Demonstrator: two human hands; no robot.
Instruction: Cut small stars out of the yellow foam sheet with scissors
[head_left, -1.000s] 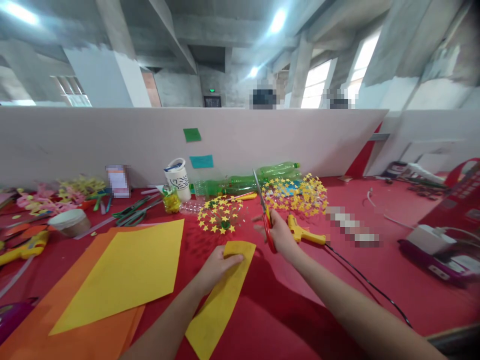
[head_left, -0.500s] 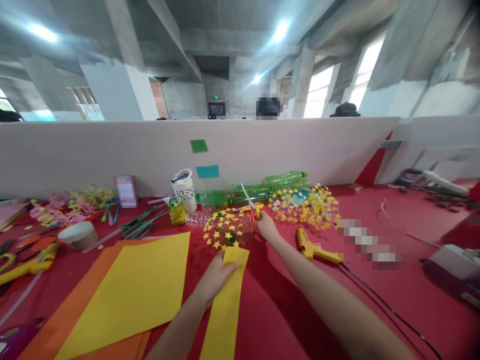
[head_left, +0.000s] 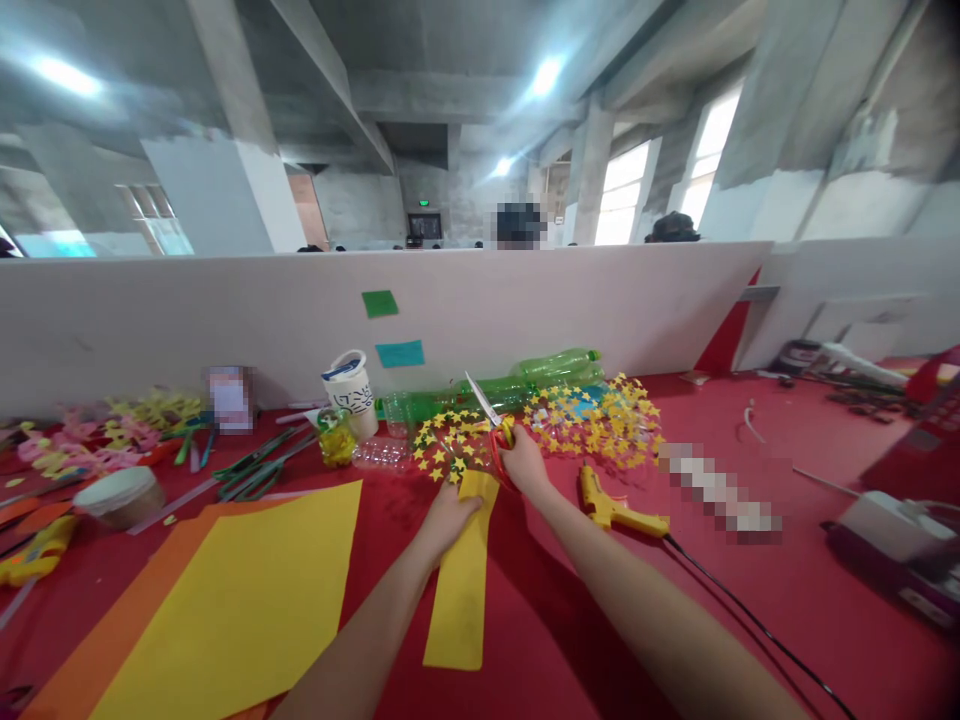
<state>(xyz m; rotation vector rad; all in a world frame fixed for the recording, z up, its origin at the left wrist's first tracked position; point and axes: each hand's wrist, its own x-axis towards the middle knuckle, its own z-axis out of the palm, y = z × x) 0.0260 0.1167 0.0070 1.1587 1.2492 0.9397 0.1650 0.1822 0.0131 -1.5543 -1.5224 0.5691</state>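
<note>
My left hand (head_left: 451, 518) pinches the far end of a yellow strip (head_left: 461, 600), thumb on top; the strip hangs toward me over the red table. In my right hand (head_left: 523, 462) is a pair of red-and-yellow-handled scissors (head_left: 484, 400), blades pointing up and away, apart from the strip. Just beyond my left hand, yellow stars (head_left: 442, 445) stand in a bunch. A second, larger bunch of yellow stars (head_left: 619, 425) is to the right of the scissors. Left of the strip lies a large yellow sheet (head_left: 247, 600) on top of orange sheets (head_left: 90, 650).
A yellow glue gun (head_left: 619, 510) with a black cord lies right of my right hand. Green plastic bottles (head_left: 555, 368), a white cup (head_left: 351, 392) and a jar of yellow bits (head_left: 336, 440) line the white partition (head_left: 600, 300). Green-handled scissors (head_left: 262, 465) and a pale roll (head_left: 120, 500) are at left.
The strip's near end has come into view as my left hand shifted slightly away from me. My right hand with the scissors moved a little left in the picture; the view also shifted.
</note>
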